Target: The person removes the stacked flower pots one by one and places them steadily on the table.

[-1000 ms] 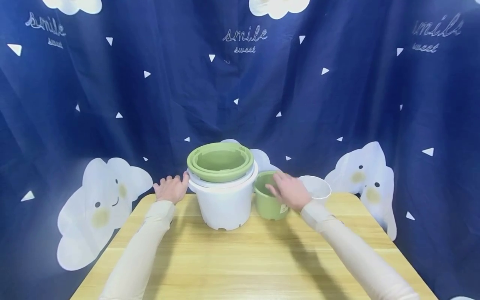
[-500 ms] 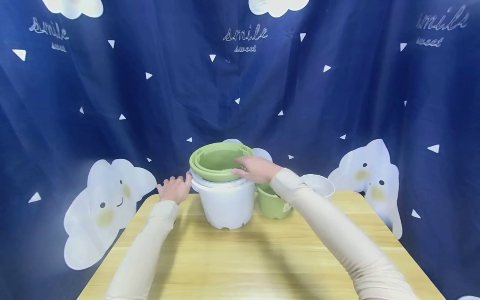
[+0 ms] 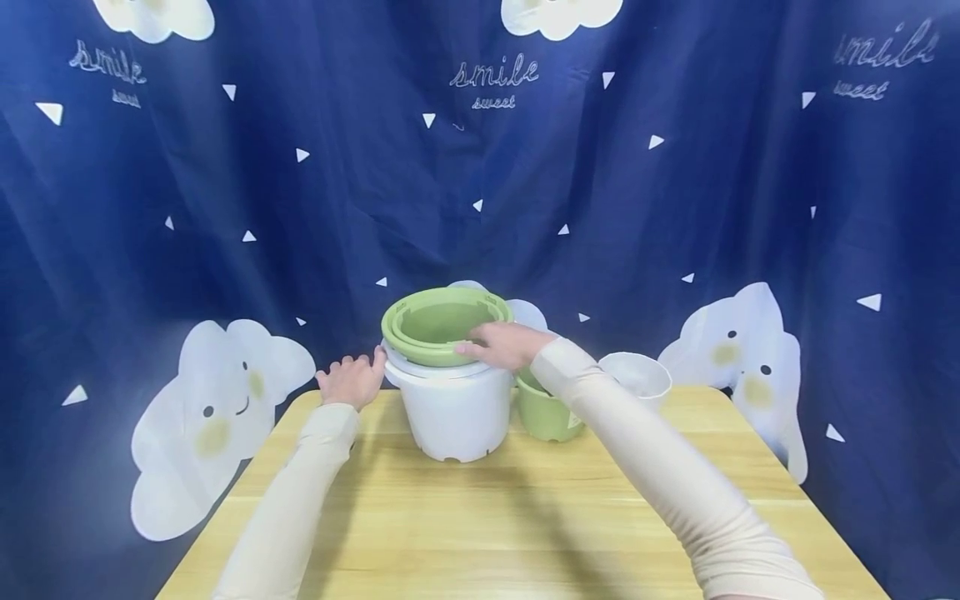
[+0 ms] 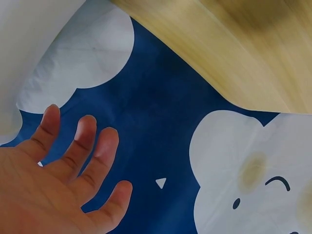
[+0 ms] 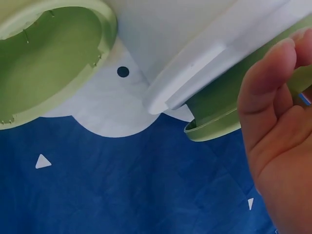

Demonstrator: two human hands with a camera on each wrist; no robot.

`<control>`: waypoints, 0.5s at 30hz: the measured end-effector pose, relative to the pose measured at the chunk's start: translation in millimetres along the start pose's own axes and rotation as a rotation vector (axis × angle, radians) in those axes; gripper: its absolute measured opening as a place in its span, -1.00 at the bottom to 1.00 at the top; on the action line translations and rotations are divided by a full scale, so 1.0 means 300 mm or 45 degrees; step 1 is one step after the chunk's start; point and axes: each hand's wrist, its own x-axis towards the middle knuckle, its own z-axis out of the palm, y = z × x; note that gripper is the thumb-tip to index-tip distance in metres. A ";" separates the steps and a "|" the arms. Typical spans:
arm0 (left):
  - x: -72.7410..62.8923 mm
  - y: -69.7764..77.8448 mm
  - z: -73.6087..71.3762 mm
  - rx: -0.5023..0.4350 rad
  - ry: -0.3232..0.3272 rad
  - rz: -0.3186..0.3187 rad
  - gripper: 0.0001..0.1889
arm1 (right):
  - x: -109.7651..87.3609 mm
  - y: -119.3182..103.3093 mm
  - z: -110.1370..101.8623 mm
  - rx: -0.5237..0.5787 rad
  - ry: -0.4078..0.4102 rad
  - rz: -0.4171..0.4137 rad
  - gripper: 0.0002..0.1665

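A stack of plastic plant pots (image 3: 454, 398) stands near 12 o'clock on the wooden table (image 3: 442, 533): a large white pot (image 3: 456, 423) at the base, a second white rim (image 3: 446, 372) just inside its own, and a top green pot (image 3: 444, 320), whose concentric rims suggest more than one green pot nested there. The left hand (image 3: 351, 382) is at the stack's 9 o'clock, fingers relaxed and apart, its thumb apparently touching the white pot's side; I cannot tell whether it presses. The right hand (image 3: 510, 343) pinches the green rim at about 4 o'clock, thumb outside and fingers curled inside; how many rims it has hold of is unclear. A separate green pot (image 3: 550, 418) stands at the stack's 3 o'clock, just beside it, with a small white pot (image 3: 637, 373) beyond. Judging by how things lie, matters are partway: several pots sit together, the pinched one included, while two stand outside the stack
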 end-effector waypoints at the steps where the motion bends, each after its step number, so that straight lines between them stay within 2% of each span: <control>1: 0.000 0.000 0.001 0.003 -0.003 0.001 0.01 | -0.001 0.000 -0.001 0.004 -0.004 0.006 -0.16; 15: 0.003 0.000 0.002 0.011 -0.010 -0.001 0.00 | -0.002 -0.004 -0.011 0.007 -0.011 0.035 -0.15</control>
